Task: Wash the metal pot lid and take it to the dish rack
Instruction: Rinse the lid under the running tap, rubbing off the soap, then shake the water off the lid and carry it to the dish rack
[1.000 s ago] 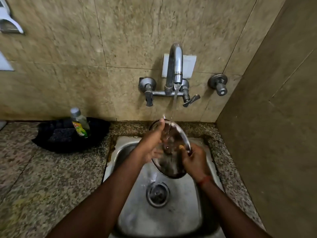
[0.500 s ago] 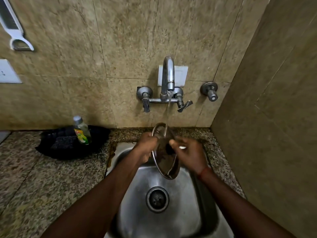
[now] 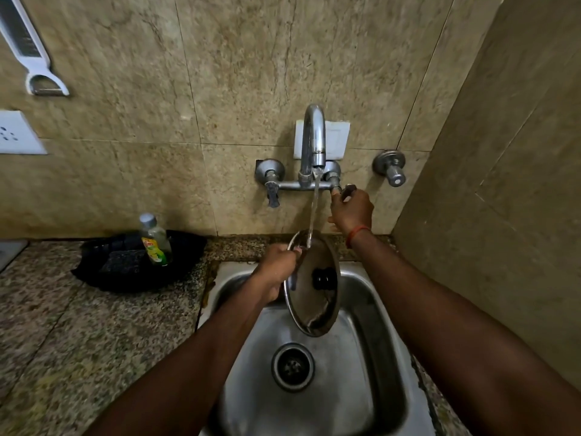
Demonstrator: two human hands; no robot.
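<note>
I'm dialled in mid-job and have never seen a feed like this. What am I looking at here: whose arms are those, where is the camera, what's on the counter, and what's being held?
There is no machine here. The arms belong to a person, and the single wide-angle camera sits on their head, looking forward and down, so the edges bend a little.

The left hand grips the rim of the metal pot lid, holding it nearly on edge over the steel sink, its black knob facing the camera. Water from the tap runs onto the lid's top edge. The right hand is up at the tap's right lever; whether it is turning it, I cannot tell.

On the granite counter to the left lies a black tray with a bottle of dish soap standing in it. No dish rack is in view.
</note>
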